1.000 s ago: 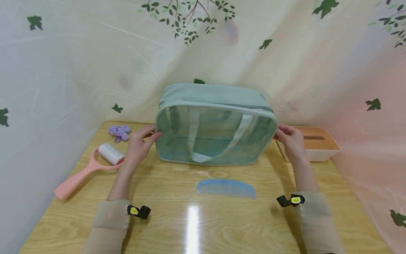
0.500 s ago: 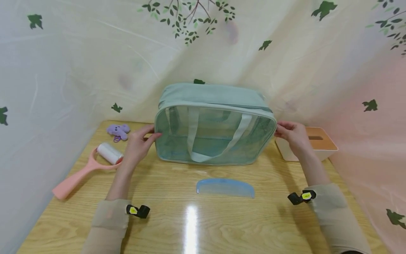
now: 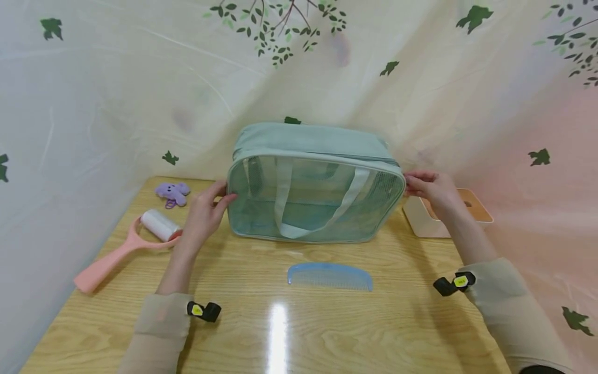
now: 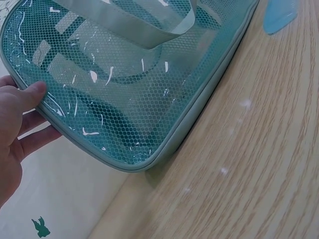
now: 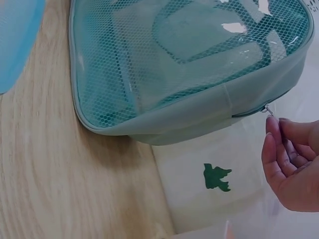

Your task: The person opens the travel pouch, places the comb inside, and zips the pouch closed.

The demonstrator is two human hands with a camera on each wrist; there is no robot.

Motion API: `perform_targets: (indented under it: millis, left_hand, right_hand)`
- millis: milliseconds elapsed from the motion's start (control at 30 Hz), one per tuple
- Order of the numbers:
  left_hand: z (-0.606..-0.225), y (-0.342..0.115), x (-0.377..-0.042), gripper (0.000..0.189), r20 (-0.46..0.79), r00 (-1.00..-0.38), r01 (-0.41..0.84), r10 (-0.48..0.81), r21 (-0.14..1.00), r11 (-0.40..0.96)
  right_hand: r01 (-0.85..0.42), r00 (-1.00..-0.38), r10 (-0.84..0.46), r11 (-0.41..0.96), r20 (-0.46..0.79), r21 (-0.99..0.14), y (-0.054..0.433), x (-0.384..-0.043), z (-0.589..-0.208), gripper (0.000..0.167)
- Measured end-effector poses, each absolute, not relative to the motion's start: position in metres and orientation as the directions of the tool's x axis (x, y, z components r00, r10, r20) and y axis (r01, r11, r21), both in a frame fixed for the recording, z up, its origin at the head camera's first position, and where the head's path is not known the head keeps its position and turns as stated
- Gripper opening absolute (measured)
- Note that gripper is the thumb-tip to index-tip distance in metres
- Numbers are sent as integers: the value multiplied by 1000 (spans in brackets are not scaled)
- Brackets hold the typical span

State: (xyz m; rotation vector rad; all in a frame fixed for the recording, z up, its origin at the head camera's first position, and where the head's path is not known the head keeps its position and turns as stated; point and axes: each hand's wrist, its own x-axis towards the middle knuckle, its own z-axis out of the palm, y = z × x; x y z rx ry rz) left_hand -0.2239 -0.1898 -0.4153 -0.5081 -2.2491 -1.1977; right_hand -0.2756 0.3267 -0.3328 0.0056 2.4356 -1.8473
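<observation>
A light green wash bag (image 3: 313,192) with clear panels and a pale strap handle (image 3: 291,231) stands upright at the back of the table. My left hand (image 3: 203,213) holds its left side edge, thumb on the front panel and fingers behind, as the left wrist view shows. At the right side, my right hand (image 3: 434,189) pinches the small metal zipper pull (image 5: 269,110) between thumb and fingers. A short dark gap in the zipper (image 5: 249,112) runs beside the pull. In front of the bag lies a blue comb (image 3: 329,276).
A pink lint roller (image 3: 109,265) with a white roll lies on the left, with a purple plush hair tie (image 3: 173,193) behind it. At the back right stands a white tissue box (image 3: 422,221) with an orange lid, partly hidden by my right hand. A printed curtain (image 3: 327,93) hangs behind.
My right hand has moved slightly up along the bag's right side, and its forearm has swung outward to the right. My left hand stays on the bag's left edge.
</observation>
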Motion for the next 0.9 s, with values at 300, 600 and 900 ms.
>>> perform_targets:
  millis: [300,600,900]
  left_hand:
    - [-416,-191,-225,13,632,-769,572,91,619,537]
    - [-416,-191,-225,12,637,-765,579,98,613,537]
    - [-415,-191,-225,9,632,-768,573,104,604,555]
  right_hand:
    - [237,-960,-21,466,-279,-852,326,-276,-299,19]
    - [75,-988,-89,417,-123,-906,322,-278,-281,13]
    - [91,-984,-97,449,-149,-889,311,-283,-260,19]
